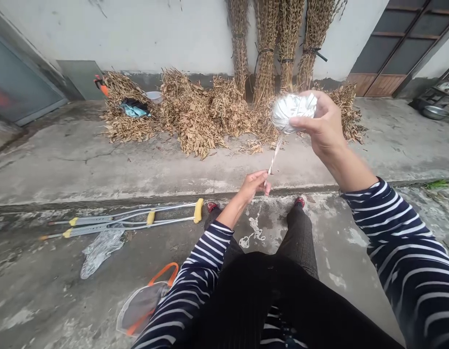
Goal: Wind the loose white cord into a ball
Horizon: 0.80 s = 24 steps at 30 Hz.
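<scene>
My right hand [324, 127] is raised and closed around a white ball of plastic twine [292, 112]. A strand of the twine [273, 160] runs down from the ball to my left hand [254, 184], which pinches it between the fingers. Below the left hand the loose end hangs and lies in a small heap [254, 232] on the concrete between my feet. I sit with my legs in black trousers stretched forward, and both arms wear striped sleeves.
A pair of crutches [130, 221] lies on the ground at the left, with a clear plastic bag [101, 249] and an orange-handled bag [146, 303] nearer me. Piles of dried stalks [195, 114] lie along the wall, with tied bundles [288, 43] leaning upright. Metal bowls [433, 112] sit far right.
</scene>
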{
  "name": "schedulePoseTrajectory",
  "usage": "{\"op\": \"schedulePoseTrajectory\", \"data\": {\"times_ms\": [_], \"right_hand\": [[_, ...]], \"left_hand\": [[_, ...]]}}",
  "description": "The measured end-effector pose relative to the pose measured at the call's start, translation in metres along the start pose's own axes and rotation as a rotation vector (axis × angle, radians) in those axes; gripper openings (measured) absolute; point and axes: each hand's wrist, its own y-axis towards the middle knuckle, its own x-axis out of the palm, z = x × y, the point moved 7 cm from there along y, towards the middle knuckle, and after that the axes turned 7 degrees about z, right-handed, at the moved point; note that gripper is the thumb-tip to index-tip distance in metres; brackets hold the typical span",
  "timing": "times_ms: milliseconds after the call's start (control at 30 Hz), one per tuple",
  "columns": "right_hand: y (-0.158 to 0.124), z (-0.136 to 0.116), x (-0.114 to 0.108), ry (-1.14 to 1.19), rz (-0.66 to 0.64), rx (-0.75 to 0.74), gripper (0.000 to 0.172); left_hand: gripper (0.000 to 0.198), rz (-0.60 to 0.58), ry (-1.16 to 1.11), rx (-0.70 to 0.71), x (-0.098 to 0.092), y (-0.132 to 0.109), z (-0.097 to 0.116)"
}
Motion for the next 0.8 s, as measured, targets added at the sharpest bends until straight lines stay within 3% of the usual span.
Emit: {"op": "schedulePoseTrajectory", "data": {"times_ms": [167, 367, 467, 633, 800], "right_hand": [[0.005, 0.026, -0.012, -0.082, 0.026, 0.007, 0.061], [0.004, 0.039, -0.022, -0.345, 0.028, -0.232, 0.074], [-0.006, 0.061, -0.027, -0.484, 0.025, -0.250, 0.075], [-0.044, 0.117, -0.028, -0.526, 0.008, -0.112, 0.070], [-0.096, 0.167, -0.017, -0.258, -0.118, 0.283, 0.070]], "left_hand": [[0.059, -0.054, -0.029, -0.044, 0.004, -0.014, 0.000], [0.051, -0.179, -0.087, -0.132, 0.019, -0.031, 0.008], [0.046, -0.228, -0.148, -0.160, 0.027, -0.038, 0.015], [0.033, -0.189, -0.255, -0.157, 0.026, -0.031, 0.025], [0.021, 0.034, -0.353, -0.180, 0.006, -0.017, 0.027]]}}
